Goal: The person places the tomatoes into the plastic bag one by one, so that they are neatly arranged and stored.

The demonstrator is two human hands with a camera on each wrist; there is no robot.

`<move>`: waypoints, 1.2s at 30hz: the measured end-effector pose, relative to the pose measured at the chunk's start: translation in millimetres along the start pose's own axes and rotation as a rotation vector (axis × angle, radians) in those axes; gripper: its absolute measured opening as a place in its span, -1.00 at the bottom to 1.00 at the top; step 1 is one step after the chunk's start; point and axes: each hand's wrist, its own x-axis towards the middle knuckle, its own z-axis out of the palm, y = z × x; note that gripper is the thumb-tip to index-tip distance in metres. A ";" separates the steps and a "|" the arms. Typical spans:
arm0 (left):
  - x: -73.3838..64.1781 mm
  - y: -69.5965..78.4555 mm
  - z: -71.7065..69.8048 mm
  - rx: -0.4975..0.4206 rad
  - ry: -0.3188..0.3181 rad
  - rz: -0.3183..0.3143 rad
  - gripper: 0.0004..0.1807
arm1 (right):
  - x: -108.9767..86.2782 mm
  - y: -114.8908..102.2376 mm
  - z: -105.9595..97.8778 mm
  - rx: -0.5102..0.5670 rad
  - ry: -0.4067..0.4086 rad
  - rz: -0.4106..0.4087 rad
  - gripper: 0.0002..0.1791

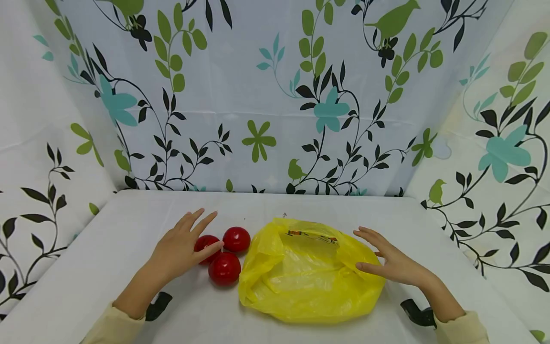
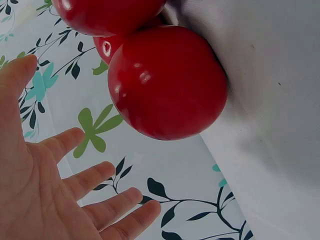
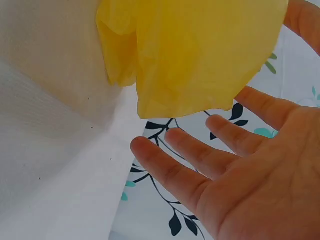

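Three glossy red round things, tomato-like, lie close together left of centre: a front one point(image 1: 225, 269), a back one point(image 1: 236, 239) and a left one point(image 1: 206, 248), partly covered by my left hand point(image 1: 182, 246). That hand hovers with fingers spread and nothing in its grasp; in the left wrist view, its palm faces a large red one point(image 2: 167, 82). Right of them sits a crumpled yellow plastic bag point(image 1: 311, 282), its mouth gaping toward me. Over the bag's right side is my right hand point(image 1: 391, 260), fingers extended, with the yellow plastic point(image 3: 200, 55) beside its fingertips in the right wrist view.
A white-covered table point(image 1: 172, 315) bears everything. Behind it hangs a patterned curtain point(image 1: 258, 62) with leaves and birds, and similar cloth walls stand at both sides. Black wrist mounts point(image 1: 159, 306) show under each forearm.
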 end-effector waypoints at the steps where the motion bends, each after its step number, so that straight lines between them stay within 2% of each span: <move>1: -0.5 -0.4 -0.1 -0.008 -0.002 -0.004 -0.15 | -0.1 0.7 0.2 0.007 -0.001 0.009 -0.19; 11: -3.9 -3.3 0.8 -0.050 -0.029 -0.038 -0.17 | 1.0 5.8 4.2 0.036 -0.028 0.082 -0.17; 18: -4.1 -9.9 0.6 -0.086 -0.039 -0.036 -0.19 | 0.7 8.3 6.7 0.044 -0.020 0.078 -0.20; 25: -4.0 -19.3 3.2 -0.156 -0.075 -0.047 -0.18 | 2.0 9.8 6.9 0.056 -0.010 0.062 -0.26; 31: -2.6 -28.2 8.5 -0.204 -0.108 -0.067 -0.09 | 2.8 11.2 6.9 0.055 -0.010 0.049 -0.29; 36: -2.1 -29.9 7.8 -0.242 -0.113 -0.046 0.00 | 2.9 11.8 6.5 0.048 -0.013 0.068 -0.30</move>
